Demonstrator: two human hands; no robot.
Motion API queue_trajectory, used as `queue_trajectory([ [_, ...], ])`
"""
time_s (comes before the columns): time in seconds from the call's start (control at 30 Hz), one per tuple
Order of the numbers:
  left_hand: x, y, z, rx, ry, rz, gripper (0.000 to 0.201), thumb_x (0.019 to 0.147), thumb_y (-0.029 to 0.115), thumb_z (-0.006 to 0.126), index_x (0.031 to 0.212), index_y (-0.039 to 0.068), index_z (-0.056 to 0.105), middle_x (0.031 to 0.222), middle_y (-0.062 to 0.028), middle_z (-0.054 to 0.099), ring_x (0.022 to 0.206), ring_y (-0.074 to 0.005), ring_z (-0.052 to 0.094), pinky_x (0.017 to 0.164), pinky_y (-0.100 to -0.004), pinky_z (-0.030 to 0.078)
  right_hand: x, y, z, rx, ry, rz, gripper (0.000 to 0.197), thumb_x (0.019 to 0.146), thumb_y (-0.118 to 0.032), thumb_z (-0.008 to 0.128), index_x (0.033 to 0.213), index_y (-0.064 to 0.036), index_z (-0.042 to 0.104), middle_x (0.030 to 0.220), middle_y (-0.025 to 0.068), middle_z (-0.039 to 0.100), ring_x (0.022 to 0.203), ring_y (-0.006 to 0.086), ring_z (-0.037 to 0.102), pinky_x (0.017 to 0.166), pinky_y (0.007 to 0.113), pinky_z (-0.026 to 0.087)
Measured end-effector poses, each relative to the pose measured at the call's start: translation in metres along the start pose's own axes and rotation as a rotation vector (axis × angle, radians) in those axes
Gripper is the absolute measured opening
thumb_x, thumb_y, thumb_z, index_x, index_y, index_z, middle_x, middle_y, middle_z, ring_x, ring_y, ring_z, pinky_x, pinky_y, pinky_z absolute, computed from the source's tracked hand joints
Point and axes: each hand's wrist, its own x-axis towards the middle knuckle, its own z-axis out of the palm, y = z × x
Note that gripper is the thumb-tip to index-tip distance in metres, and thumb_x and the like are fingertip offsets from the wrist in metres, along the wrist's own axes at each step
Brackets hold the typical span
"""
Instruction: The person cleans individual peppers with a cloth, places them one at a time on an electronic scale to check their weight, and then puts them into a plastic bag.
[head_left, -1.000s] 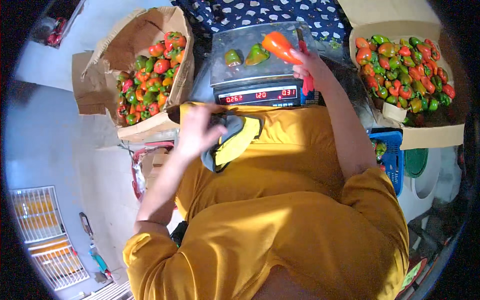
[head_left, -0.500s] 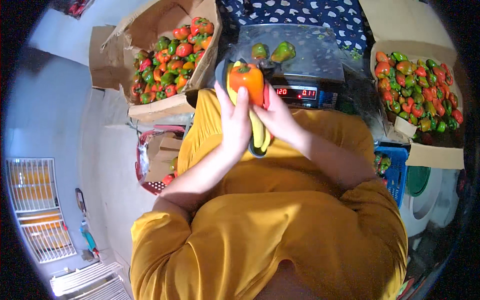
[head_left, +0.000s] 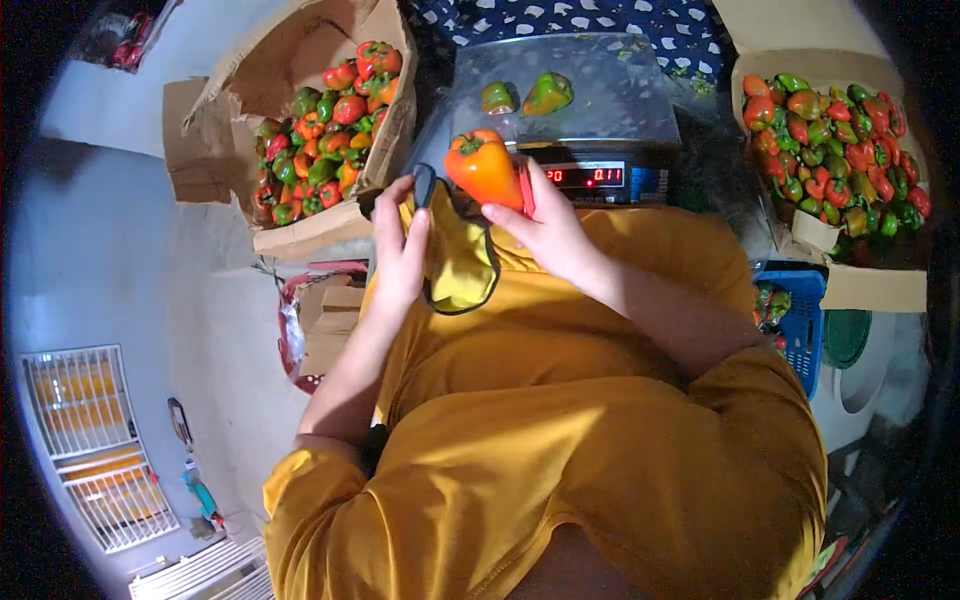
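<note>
Pepper [head_left: 483,170], big orange one, is in the right hand [head_left: 556,228], up off the scale [head_left: 610,100], between both hands. Right hand is curled round it, thumb low, with a slim red item [head_left: 527,190] caught in the same grip; can't tell what that is. Left hand [head_left: 400,240] pinches the dark edge of a yellow cloth [head_left: 462,272], the rest hanging in front of the mustard clothing [head_left: 620,300].

My take: keep right grip light so the pepper doesn't bruise, point the red item away from the left hand, gather the cloth's slack so it can't snag.

Around: two greenish peppers [head_left: 548,95] on the scale, pepper-filled left box [head_left: 310,236] and right box [head_left: 875,288], blue basket [head_left: 802,335]. In the way: red item crowds the pepper's right side; right hand partly hides the lit display [head_left: 603,177].
</note>
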Motion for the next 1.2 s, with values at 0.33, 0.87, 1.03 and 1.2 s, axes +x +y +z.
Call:
queue_trajectory([
  [0.33,-0.005,0.031,0.024,-0.774,-0.084,-0.247,0.054,0.074,0.003,0.065,0.118,0.004,0.033,0.109,-0.0057,0.048,0.099,-0.0133,0.048,0.088,-0.0264,0.039,0.001,-0.035,-0.015,-0.308,-0.17,-0.162,0.039,0.079,-0.027,0.064,0.104,0.0002,0.053,0.086,0.0158,0.058,0.081,0.0264,0.06,0.073,0.031,0.047],
  [0.87,-0.012,0.047,0.024,-0.242,-0.079,0.018,0.044,0.059,0.013,0.076,0.092,0.003,0.049,0.084,-0.0064,0.056,0.076,-0.0133,0.054,0.069,-0.0267,0.045,0.01,-0.069,-0.033,-0.736,-0.504,-0.219,0.038,0.08,-0.042,0.057,0.067,-0.0061,0.055,0.059,0.0129,0.053,0.056,0.0307,0.055,0.051,0.04,0.041],
  [1.03,-0.029,0.034,0.011,-0.273,-0.05,0.221,0.048,0.056,0.011,0.077,0.092,0.004,0.046,0.083,-0.0088,0.056,0.075,-0.0185,0.056,0.069,-0.0288,0.046,0.041,-0.039,-0.069,-0.781,-0.193,-0.068,0.028,0.082,-0.034,0.056,0.087,-0.0068,0.061,0.068,0.0118,0.059,0.062,0.0251,0.059,0.058,0.036,0.046],
  [1.2,-0.017,0.05,-0.015,-0.156,-0.165,0.099,0.06,0.055,0.021,0.082,0.099,0.002,0.046,0.089,-0.0093,0.055,0.082,-0.0171,0.054,0.074,-0.0302,0.045,0.097,0.012,-0.212,-1.047,0.372,-0.158,0.041,0.084,-0.037,0.053,0.109,-0.0041,0.051,0.081,0.0173,0.059,0.076,0.0302,0.059,0.071,0.041,0.046],
])
